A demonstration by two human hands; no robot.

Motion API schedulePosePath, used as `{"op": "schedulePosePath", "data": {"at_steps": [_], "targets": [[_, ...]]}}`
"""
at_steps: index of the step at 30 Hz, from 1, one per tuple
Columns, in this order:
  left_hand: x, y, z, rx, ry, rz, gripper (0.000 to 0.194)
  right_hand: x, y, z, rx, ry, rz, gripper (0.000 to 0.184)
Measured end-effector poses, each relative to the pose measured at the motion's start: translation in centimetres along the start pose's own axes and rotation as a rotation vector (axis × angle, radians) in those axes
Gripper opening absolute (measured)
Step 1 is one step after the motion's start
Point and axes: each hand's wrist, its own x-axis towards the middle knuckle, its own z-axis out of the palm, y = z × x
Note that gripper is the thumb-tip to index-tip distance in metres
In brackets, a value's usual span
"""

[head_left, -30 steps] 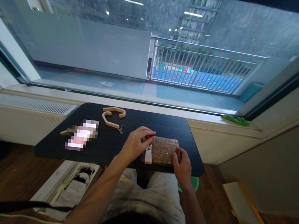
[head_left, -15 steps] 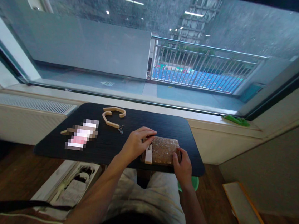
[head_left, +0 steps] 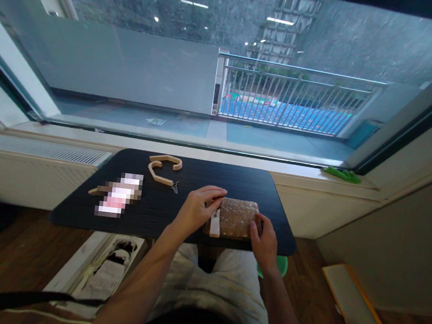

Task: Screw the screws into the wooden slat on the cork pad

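A flat brown speckled block (head_left: 238, 219) with a shiny surface lies near the table's front edge. Across its left end rests a pale wooden strip (head_left: 215, 226), with something small and dark on its upper part. My left hand (head_left: 200, 205) is closed at the strip's far end, thumb and fingers pinched together there; the fingertips partly hide what they hold. At the block's right edge, my right hand (head_left: 263, 236) grips the side, its thumb on the near side and fingers curled over the far corner.
On the black table (head_left: 214, 175), two bent wooden pieces (head_left: 165, 169) lie at the back left beside several small metal screws (head_left: 174, 186). A blurred-out item (head_left: 119, 195) sits further left by a wooden stick (head_left: 95, 190). A window sill (head_left: 293, 166) borders the back.
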Motion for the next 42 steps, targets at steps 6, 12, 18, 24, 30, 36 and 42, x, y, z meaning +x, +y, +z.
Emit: {"op": "schedulePosePath", "data": {"at_steps": [6,12,18,24,30,36,42], "targets": [[-0.13,-0.14,0.07,-0.01,-0.003,-0.031,0.025,0.0,0.14,0.03,0.001,0.005,-0.006,0.042],[-0.31,-0.22,0.09,0.021,0.015,-0.035,0.021,-0.01,-0.01,-0.08,-0.004,-0.011,-0.002,0.043],[-0.1,0.04,0.07,0.022,0.026,0.01,0.014,-0.05,0.14,0.09,-0.009,0.005,-0.003,0.043],[-0.09,0.0,0.2,0.034,0.036,-0.035,0.012,-0.07,0.04,0.02,-0.006,-0.002,-0.001,0.042],[-0.3,-0.24,0.28,0.048,0.066,-0.046,0.007,-0.02,-0.23,-0.07,-0.013,-0.008,0.003,0.045],[-0.26,-0.22,0.23,0.038,0.061,-0.03,0.008,0.02,-0.13,-0.12,-0.008,-0.014,0.006,0.045],[-0.24,-0.14,0.26,0.025,0.055,-0.021,0.009,0.05,-0.09,-0.06,-0.004,-0.016,0.018,0.045]]}}
